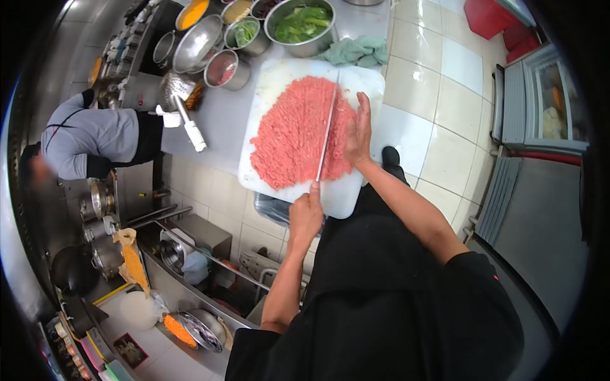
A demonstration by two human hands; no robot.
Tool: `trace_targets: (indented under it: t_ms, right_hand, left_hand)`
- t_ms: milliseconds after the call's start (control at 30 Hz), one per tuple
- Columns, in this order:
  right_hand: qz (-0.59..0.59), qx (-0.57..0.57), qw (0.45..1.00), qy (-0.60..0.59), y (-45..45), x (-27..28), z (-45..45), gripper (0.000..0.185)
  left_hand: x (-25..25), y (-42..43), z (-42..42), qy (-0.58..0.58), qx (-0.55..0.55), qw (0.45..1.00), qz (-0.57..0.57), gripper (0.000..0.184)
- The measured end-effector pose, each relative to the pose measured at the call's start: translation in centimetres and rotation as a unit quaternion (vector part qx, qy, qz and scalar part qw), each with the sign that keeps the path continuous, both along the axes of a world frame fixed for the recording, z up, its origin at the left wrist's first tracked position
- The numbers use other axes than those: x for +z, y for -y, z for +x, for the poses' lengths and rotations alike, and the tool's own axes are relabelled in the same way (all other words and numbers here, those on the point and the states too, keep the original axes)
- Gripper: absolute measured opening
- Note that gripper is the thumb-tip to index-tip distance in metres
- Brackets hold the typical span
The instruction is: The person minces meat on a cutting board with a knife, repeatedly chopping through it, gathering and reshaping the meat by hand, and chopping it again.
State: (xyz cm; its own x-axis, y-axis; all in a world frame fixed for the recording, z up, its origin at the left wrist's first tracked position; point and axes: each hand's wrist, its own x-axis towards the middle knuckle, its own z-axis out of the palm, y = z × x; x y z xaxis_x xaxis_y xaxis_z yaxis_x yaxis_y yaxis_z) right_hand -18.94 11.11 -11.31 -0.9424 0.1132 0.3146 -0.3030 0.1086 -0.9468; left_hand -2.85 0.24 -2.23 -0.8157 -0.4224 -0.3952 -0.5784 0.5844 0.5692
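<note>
A wide, flat mound of pink ground meat [289, 130] covers most of a white cutting board [370, 86]. My left hand [306, 213] is closed at the near end of a knife [327, 133], hiding its handle. The long, thin blade runs away from me across the right part of the meat. At the meat's right edge, my right hand [359, 130] is held with its fingers stretched out and holds nothing. Whether it touches the meat, I cannot tell.
Beyond the board stand a metal pot of green leaves [300, 25] and several metal bowls. A green cloth [357, 52] touches the board's far edge. Another person [95, 143] bends at the left. A glass-doored cabinet [553, 95] stands right, across the tiled floor [413, 82].
</note>
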Motion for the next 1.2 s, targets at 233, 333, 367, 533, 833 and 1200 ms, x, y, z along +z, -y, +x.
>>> trace_targets:
  t_ms: [233,333,367,533,833,1200]
  right_hand:
    - [-0.016,0.013,1.0,0.0,0.0,0.4,-0.2,0.09]
    - [0.0,0.007,1.0,0.003,-0.3,0.6,0.1,0.089]
    - [-0.007,0.01,1.0,0.005,-0.3,0.6,0.4,0.088]
    - [-0.016,0.018,1.0,0.0,-0.2,0.4,-0.1,0.085]
    - [0.005,0.02,1.0,0.005,0.0,0.6,0.0,0.084]
    - [0.009,0.035,0.999,-0.007,-0.1,0.7,0.0,0.084]
  left_hand:
    - [-0.4,-0.3,1.2,-0.001,0.024,1.0,-0.004,0.068]
    - [2.3,0.5,0.7,0.061,0.042,0.997,0.028,0.069]
    - [3.1,0.0,1.1,0.018,0.067,0.996,0.055,0.07]
    - [-1.8,0.7,1.3,-0.03,0.038,0.999,-0.011,0.072]
    - [-2.2,1.1,1.3,-0.029,0.053,0.998,0.004,0.071]
    - [-1.4,2.3,1.1,0.061,0.029,0.998,-0.01,0.069]
